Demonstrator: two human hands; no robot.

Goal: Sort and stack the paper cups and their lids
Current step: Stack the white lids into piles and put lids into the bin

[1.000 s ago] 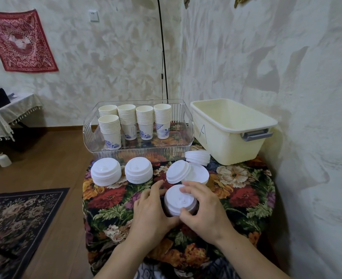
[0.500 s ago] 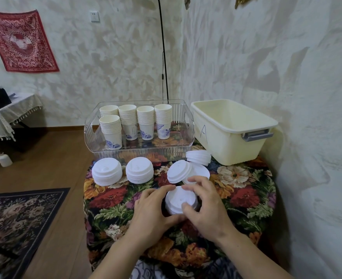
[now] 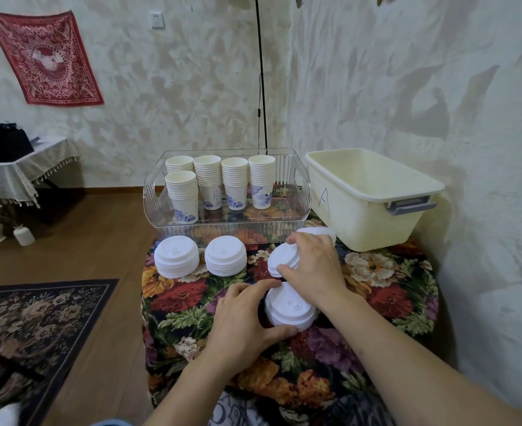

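Nearly there: your left hand [image 3: 241,321] cups the near lid stack [image 3: 290,307] on the surface [image 3: 385,290], and your right hand [image 3: 313,265] clasps the tilted lids [image 3: 281,259] beyond, not yet stacked. Farther off, two lid piles [image 3: 176,256] and the cups [image 3: 219,182] in the tray [image 3: 302,192] look done.

- Table [image 3: 376,290] is covered by a floral cloth.
- Clear tray [image 3: 296,192] and cream bin [image 3: 373,216] are set at the back, side by side.
- Lid stacks [image 3: 176,256] [image 3: 225,255] [image 3: 289,307] are placed in front of the tray.
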